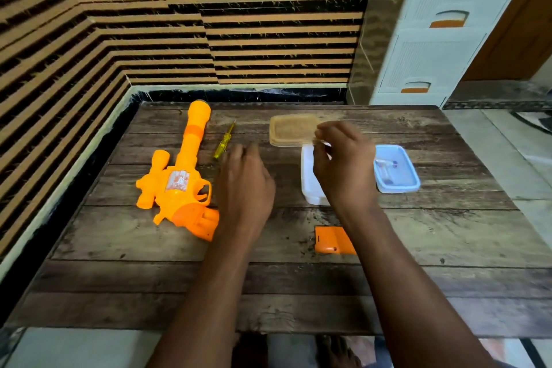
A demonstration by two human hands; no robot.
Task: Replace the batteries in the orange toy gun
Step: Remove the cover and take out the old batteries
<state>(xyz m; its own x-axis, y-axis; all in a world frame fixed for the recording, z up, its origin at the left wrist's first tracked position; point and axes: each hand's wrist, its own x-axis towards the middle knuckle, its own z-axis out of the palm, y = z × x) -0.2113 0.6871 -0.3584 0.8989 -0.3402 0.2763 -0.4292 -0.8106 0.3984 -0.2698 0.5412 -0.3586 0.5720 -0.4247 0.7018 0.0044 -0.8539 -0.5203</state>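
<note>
Both hands are out over the wooden table (418, 278) right now. Left hand (245, 185) hovers palm down with its fingers loose and a bit blurred, nothing in it as far as I can see. Right hand (343, 164) is raised over the white container (309, 179), fingertips pinched together like it's got something tiny, but it's too blurry to tell what, if anything.

Stuff count: one orange toy gun (182, 176) lying flat just left of the left hand, barrel pointing away toward the wall, grip end nearest me and right beside the left wrist. One yellow screwdriver (223, 142) just beyond the left hand's fingertips, next to the barrel. One orange battery cover (331, 240) lying loose on the table under the right forearm, well apart from the gun.

Three container-ish things around the right hand: the white one directly under it, one brownish translucent lid (291, 130) just past its fingers, and one light blue tub (397, 170) to its right with a few small items inside, could be batteries but they're too small to call
</note>
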